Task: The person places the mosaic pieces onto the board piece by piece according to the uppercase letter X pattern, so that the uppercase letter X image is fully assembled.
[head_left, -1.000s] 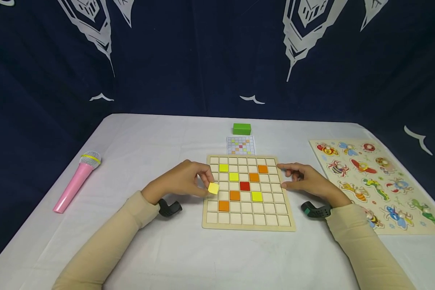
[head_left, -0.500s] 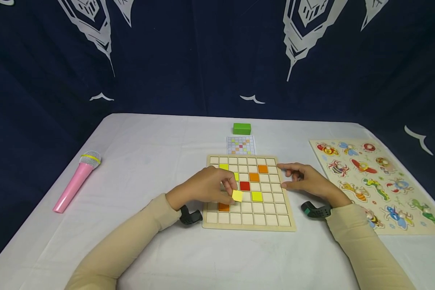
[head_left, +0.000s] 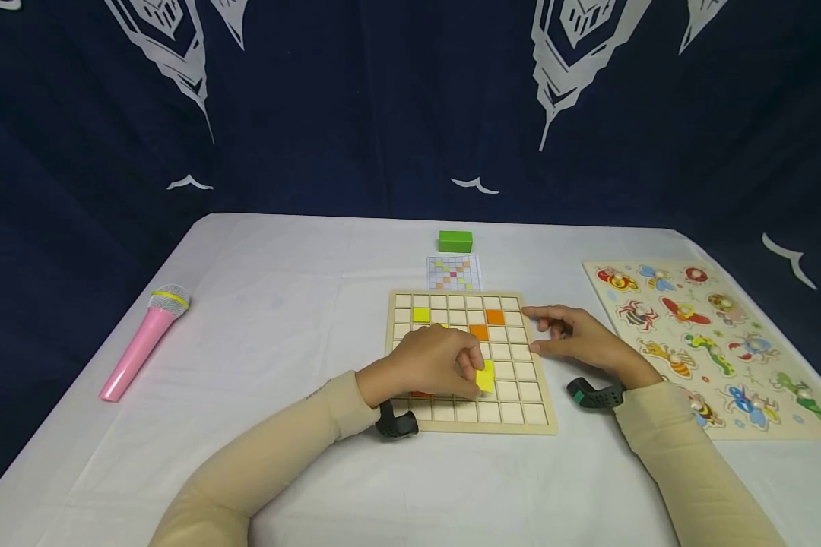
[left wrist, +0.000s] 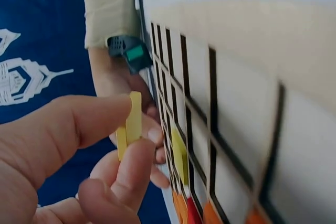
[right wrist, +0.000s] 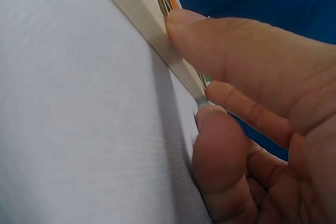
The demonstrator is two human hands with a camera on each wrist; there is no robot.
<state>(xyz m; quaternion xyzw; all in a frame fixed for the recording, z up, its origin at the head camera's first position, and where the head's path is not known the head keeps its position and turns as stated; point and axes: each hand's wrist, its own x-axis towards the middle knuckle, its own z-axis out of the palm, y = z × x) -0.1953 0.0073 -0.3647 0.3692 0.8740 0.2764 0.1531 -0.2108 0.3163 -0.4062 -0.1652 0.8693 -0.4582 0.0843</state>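
Observation:
My left hand pinches a small yellow square tile between thumb and fingers, held over the lower middle of a wooden grid board. In the left wrist view the tile is tipped up on edge, away from the grid. At the board's right edge rests my right hand, its thumb and forefinger spread and the other fingers curled under. The right wrist view has its thumb on the board's edge. Orange tiles and a yellow tile sit in the grid; my left hand hides others.
Behind the board lie a small printed pattern card and a green block. A pink toy microphone lies at the left. To the right is an insect puzzle board, partly behind the right forearm.
My left hand has carried the yellow tile rightward across the board, from its left edge to right of the middle. The right hand has stayed at the board's edge.

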